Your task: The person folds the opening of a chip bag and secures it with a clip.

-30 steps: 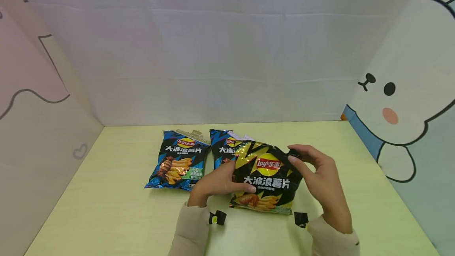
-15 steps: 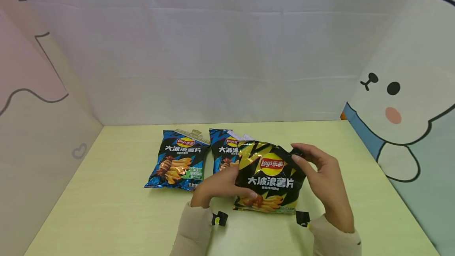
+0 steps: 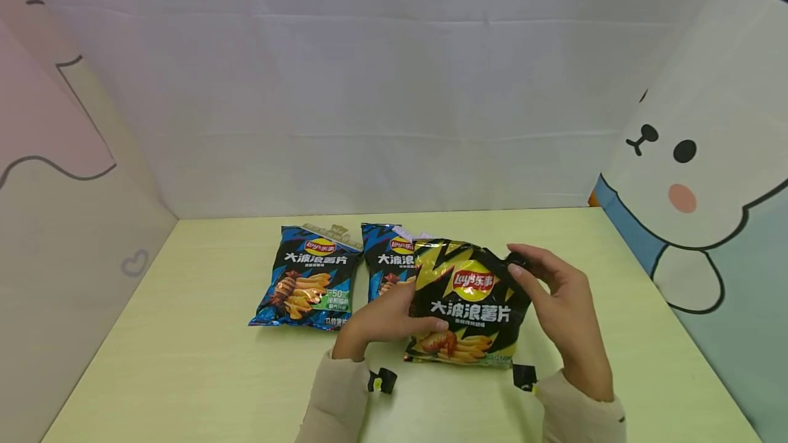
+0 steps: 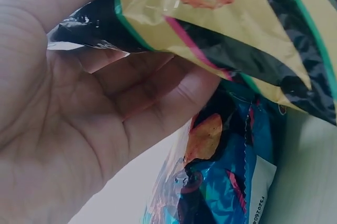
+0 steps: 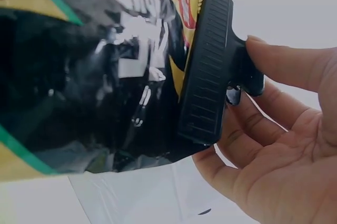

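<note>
A black and yellow chip bag [image 3: 470,313] is held up, tilted, over the table. My left hand [image 3: 388,316] grips its left side, thumb across the front and fingers behind, as the left wrist view shows. At the bag's upper right edge, my right hand [image 3: 563,306] pinches the handles of a wide black bag clip [image 5: 205,69] between thumb and fingers. The clip's ribbed jaw lies across the bag's edge in the right wrist view. Behind my left hand lies a blue chip bag [image 3: 383,258], partly hidden by the yellow one.
Another blue chip bag [image 3: 304,282] lies to the left, with a gold clip [image 3: 335,234] along its top. A pale clip [image 3: 403,232] sits at the top of the partly hidden blue bag. Walls [image 3: 382,87] close off the pale table [image 3: 185,361] at the back and sides.
Both hands and the yellow bag have shifted slightly to the right. My right hand keeps its pinch on the black clip. The blue bags stay in place.
</note>
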Available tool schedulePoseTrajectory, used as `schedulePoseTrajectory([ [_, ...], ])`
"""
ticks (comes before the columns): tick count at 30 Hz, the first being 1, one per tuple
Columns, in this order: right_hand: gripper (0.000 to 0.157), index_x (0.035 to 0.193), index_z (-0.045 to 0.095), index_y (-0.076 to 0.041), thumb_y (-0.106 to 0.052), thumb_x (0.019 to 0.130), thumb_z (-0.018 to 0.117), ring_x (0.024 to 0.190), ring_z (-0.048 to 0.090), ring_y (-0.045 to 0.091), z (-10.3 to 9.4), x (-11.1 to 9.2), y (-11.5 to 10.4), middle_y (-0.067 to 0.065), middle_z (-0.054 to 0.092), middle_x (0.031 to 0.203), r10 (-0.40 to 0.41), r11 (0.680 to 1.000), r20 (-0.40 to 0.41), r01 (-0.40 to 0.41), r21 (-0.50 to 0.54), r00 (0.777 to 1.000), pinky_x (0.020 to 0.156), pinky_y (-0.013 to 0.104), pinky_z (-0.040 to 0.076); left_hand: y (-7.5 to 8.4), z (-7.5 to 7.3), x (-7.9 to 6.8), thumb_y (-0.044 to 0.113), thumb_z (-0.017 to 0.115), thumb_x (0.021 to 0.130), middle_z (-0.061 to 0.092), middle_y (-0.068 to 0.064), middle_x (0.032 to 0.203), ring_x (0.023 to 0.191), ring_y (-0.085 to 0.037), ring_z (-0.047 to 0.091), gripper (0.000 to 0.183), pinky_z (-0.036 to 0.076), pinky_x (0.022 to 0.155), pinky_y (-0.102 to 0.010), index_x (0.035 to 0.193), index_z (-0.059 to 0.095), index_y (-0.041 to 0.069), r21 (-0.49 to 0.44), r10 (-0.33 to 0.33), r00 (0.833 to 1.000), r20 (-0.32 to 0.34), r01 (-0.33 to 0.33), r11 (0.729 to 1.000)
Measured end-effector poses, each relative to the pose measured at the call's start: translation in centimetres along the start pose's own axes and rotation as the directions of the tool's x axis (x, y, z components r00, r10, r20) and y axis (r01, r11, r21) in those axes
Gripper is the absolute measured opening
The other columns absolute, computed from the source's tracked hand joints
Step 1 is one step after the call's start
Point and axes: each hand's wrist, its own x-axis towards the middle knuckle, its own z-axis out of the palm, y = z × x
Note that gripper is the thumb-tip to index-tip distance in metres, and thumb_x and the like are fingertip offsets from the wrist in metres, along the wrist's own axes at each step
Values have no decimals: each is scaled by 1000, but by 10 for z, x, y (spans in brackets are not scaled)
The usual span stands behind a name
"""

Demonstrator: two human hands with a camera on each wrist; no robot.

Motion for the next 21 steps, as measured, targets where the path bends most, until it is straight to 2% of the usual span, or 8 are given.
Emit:
schedulePoseTrajectory([
  [2, 32, 131, 67, -17, -23, 100, 63, 107, 61, -8, 0, 0, -1, -18, 65, 123, 19, 1000, -4, -19, 5, 1000, 98, 8, 40, 0, 0, 0, 36, 71, 94, 46, 10, 69, 48, -4, 30, 73, 41, 60, -20, 157, 36, 22, 1, 3, 1000, -17, -3, 1000],
  [9, 36, 136, 63, -16, -26, 102, 60, 107, 62, -3, 2, 1, -2, -1, 66, 127, 70, 997, -48, -67, 48, 996, 91, 6, 47, 2, 0, -1, 38, 65, 98, 36, 3, 56, 45, -11, 29, 72, 37, 51, -24, 158, 31, 19, -19, -7, 998, -58, 6, 1000],
  [11, 36, 137, 62, -15, -26, 102, 60, 106, 63, -2, 3, 1, -2, -1, 67, 124, 69, 995, -56, -65, 72, 996, 88, 7, 50, 2, 0, -2, 40, 63, 99, 57, -1, 70, 56, -12, 49, 73, 48, 62, -25, 159, 29, 18, -31, -10, 997, -79, 8, 999],
  [13, 36, 137, 62, -13, -25, 102, 59, 106, 63, -1, 4, 2, -2, -3, 68, 121, 60, 993, -53, -54, 108, 997, 88, 8, 51, 3, 0, -2, 41, 62, 100, 70, -8, 101, 82, -19, 66, 72, 56, 80, -32, 159, 30, 16, -56, -19, 995, -95, 14, 998],
  [14, 36, 137, 61, -13, -24, 103, 59, 106, 63, -2, 5, 2, -2, -6, 68, 119, 54, 992, -51, -47, 121, 997, 88, 8, 51, 3, 1, -2, 42, 61, 100, 68, -10, 119, 100, -23, 68, 72, 57, 90, -38, 158, 31, 14, -69, -32, 994, -107, 24, 997],
  [16, 38, 139, 59, -13, -23, 103, 59, 105, 63, -4, 6, 3, -1, -11, 68, 117, 48, 990, -46, -42, 132, 998, 88, 7, 51, 4, 1, -3, 44, 61, 100, 52, -12, 150, 133, -31, 56, 74, 49, 108, -50, 158, 30, 10, -94, -59, 989, -132, 47, 994],
  [18, 40, 142, 57, -15, -22, 103, 59, 102, 64, -4, 6, 4, 0, -11, 68, 118, 55, 990, -43, -49, 129, 998, 88, 7, 51, 3, 0, -2, 44, 60, 100, 50, -13, 152, 139, -34, 51, 73, 45, 112, -54, 157, 31, 10, -126, -72, 986, -147, 54, 991],
  [21, 46, 147, 51, -19, -25, 102, 59, 106, 63, 2, 7, 5, 1, -3, 67, 126, 101, 990, -20, -99, 99, 995, 91, 8, 49, 4, -1, -1, 42, 62, 100, 56, -11, 147, 134, -32, 56, 69, 48, 109, -52, 155, 35, 12, -174, -78, 982, -174, 47, 984],
])
